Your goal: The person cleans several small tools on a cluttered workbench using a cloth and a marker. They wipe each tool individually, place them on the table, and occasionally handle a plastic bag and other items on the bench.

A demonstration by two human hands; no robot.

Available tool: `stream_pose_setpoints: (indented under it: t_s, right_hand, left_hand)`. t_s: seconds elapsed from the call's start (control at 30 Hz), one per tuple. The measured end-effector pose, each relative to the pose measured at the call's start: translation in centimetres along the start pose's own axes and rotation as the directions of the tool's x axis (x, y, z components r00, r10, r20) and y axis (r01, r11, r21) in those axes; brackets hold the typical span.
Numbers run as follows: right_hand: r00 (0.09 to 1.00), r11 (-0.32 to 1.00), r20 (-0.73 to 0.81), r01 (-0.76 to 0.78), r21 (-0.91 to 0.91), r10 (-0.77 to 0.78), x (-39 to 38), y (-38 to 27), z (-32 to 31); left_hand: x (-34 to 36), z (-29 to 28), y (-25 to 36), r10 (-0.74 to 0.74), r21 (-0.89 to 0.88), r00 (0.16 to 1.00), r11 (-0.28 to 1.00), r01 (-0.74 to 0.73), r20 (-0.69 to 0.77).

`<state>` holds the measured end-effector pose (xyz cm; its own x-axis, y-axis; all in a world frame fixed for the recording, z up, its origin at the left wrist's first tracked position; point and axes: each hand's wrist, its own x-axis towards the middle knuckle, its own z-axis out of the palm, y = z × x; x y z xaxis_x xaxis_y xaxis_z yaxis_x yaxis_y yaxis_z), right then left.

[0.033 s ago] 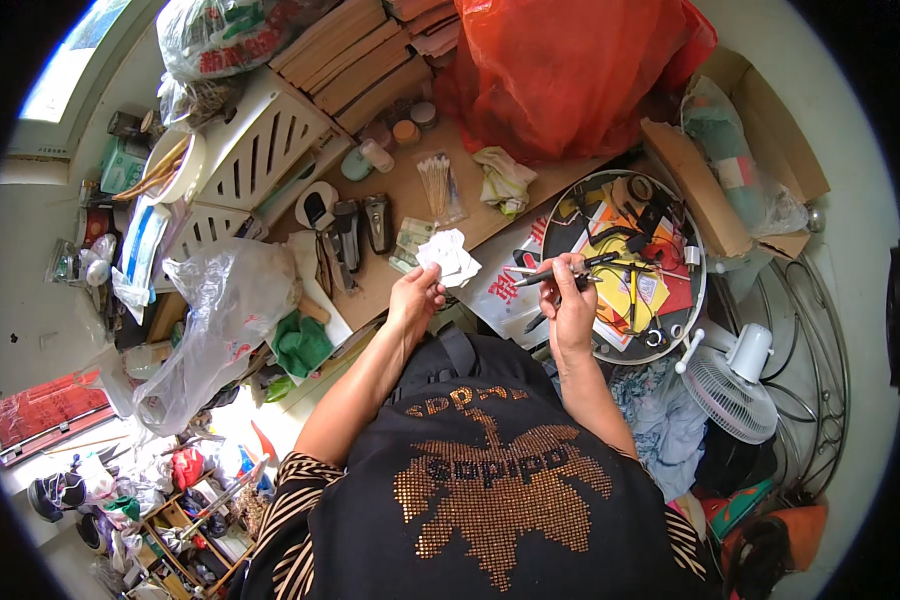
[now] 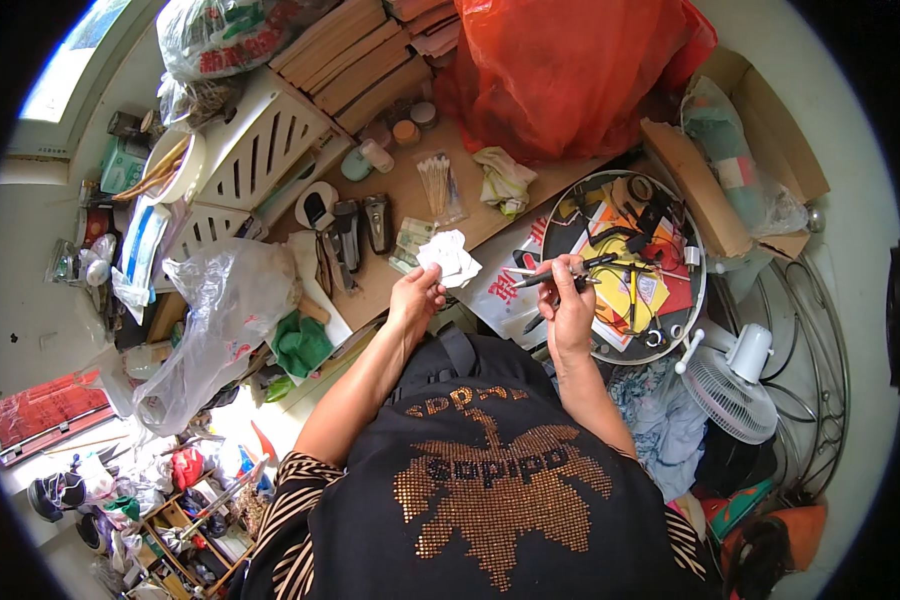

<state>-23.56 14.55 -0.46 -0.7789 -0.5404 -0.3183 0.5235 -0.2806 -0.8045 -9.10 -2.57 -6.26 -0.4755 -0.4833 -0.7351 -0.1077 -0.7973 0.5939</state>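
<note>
My left hand (image 2: 417, 297) pinches a small bunch of white paper pieces (image 2: 449, 259) above the desk edge. Just beyond it lie greenish slips that look like banknotes (image 2: 412, 240). In my right hand (image 2: 571, 312), the fingers are closed around several pens (image 2: 533, 279), pointing in different directions. That hand is beside a round tray (image 2: 698, 300) full of pens, yellow and red papers, black cables and small parts. Under the pens is a flat white plastic bag with red print (image 2: 492, 290).
Cotton swabs (image 2: 435, 185), electric shavers (image 2: 378, 222), jars and a crumpled cloth (image 2: 503, 182) lie on the desk. A large red bag (image 2: 560, 80) stands behind, with a cardboard box (image 2: 700, 190) to its right. A white fan (image 2: 732, 393) is at right; a clear bag (image 2: 220, 320) hangs at left.
</note>
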Motion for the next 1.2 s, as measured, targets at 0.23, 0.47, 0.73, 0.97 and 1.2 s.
stream_pose_setpoints:
  t_s: [0.23,0.47,0.73,0.97,1.2]
  right_hand:
    - [0.999,0.996,0.021,-0.032,0.082,0.03,-0.2,0.8,0.0]
    - [1.0,0.998,0.021,-0.011,0.054,0.01,-0.1,0.7,-0.1]
    - [0.996,0.997,0.067,-0.065,0.03,0.063,-0.3,1.1,1.0]
    - [0.987,0.994,0.136,-0.076,-0.075,0.086,-0.8,1.7,1.7]
    - [0.962,0.95,0.271,0.067,-0.306,0.02,-1.3,1.9,2.6]
  left_hand:
    - [1.5,-1.0,-0.9,-0.133,0.025,0.99,0.991,0.132,0.039]
    - [0.9,-7.3,-0.2,-0.013,-0.004,0.989,1.0,0.013,-0.148]
    - [1.2,-13.8,-2.2,0.031,0.024,0.92,0.999,-0.023,-0.39]
    - [0.3,-13.0,-1.1,0.123,-0.022,0.864,0.988,-0.153,-0.488]
    - [-7.9,-4.1,2.0,0.458,0.422,0.888,0.797,-0.433,0.045]
